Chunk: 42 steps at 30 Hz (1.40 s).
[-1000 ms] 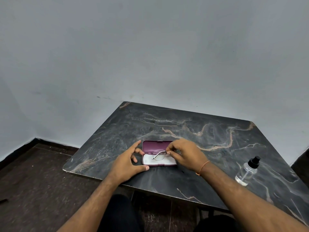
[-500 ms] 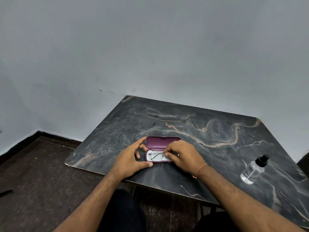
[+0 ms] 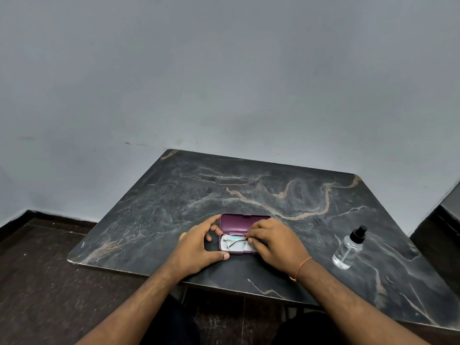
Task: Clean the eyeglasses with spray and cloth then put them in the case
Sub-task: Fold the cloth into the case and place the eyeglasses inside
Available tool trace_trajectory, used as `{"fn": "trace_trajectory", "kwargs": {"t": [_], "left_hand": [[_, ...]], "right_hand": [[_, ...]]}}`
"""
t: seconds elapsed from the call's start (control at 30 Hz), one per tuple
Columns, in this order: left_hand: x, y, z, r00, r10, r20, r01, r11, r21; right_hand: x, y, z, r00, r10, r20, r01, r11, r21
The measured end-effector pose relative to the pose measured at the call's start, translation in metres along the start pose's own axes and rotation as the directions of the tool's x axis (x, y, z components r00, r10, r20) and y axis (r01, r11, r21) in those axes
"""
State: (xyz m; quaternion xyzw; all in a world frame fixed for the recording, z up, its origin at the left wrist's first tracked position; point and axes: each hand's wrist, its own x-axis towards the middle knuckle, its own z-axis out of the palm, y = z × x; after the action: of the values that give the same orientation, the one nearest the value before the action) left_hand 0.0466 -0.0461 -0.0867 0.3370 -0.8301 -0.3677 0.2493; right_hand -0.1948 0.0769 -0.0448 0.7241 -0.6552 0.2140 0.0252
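Head view, looking down on your two bare forearms over a dark marble-patterned table (image 3: 261,190) set against a pale grey wall (image 3: 224,70).

Item: maroon eyeglass case (image 3: 245,222), open, near the table's front edge. Its lid stands tilted up at the far side; the lower half has a white lining (image 3: 249,247).

Item: thin wire-rimmed eyeglasses (image 3: 234,241), lying inside the lower half of the case on the white lining, toward its left end. The temples look folded, though the frame is too fine to be sure.

Item: your left hand (image 3: 196,247), beside the left end of the case. It is spread in a wide C, thumb stretched along the case's front left corner, forefinger reaching up to the lid's left edge, the other fingers curled near the end wall. Whether they press on the case cannot be told.

Item: your right hand (image 3: 276,242), over the right end of the case and hiding it. Its fingertips (image 3: 250,239) are drawn together in a pinch at the right end of the eyeglasses. An orange thread band (image 3: 300,268) circles this wrist.

Item: clear spray bottle (image 3: 349,247) with black nozzle, standing on the table well apart to the right of the case, nearly empty.

Item: dark speckled floor (image 3: 49,282), below and left of the table.
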Motion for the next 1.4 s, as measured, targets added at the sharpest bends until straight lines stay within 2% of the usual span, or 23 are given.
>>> {"fn": "trace_trajectory", "kwargs": {"t": [0.33, 0.4, 0.57, 0.63, 0.77, 0.93, 1.4], "left_hand": [[0.02, 0.033, 0.043, 0.999, 0.048, 0.005, -0.048, 0.998, 0.04], [0.023, 0.035, 0.047, 0.998, 0.059, 0.017, -0.06, 0.997, 0.047], [0.024, 0.033, 0.049, 0.996, 0.086, 0.021, -0.087, 0.995, 0.045], [0.023, 0.032, 0.049, 0.995, 0.099, 0.011, -0.099, 0.994, 0.046], [0.022, 0.033, 0.05, 0.994, 0.108, -0.006, -0.107, 0.991, 0.081], [0.022, 0.031, 0.051, 0.996, 0.091, 0.01, -0.091, 0.989, 0.12], [0.024, 0.029, 0.053, 0.995, 0.102, -0.02, -0.098, 0.983, 0.156]], "right_hand": [[-0.049, 0.028, -0.032, 0.992, 0.127, -0.025, -0.128, 0.992, -0.023], [-0.057, 0.032, -0.035, 0.988, 0.133, -0.083, -0.135, 0.991, -0.017], [-0.063, 0.038, -0.045, 0.941, 0.047, -0.334, -0.074, 0.995, -0.069], [-0.061, 0.037, -0.048, 0.927, 0.087, -0.366, -0.118, 0.991, -0.064], [-0.059, 0.039, -0.047, 0.953, 0.199, -0.228, -0.212, 0.977, -0.036], [-0.061, 0.043, -0.037, 0.968, 0.236, -0.084, -0.236, 0.972, 0.012], [-0.079, 0.048, -0.014, 0.952, 0.27, -0.142, -0.236, 0.947, 0.216]]}}
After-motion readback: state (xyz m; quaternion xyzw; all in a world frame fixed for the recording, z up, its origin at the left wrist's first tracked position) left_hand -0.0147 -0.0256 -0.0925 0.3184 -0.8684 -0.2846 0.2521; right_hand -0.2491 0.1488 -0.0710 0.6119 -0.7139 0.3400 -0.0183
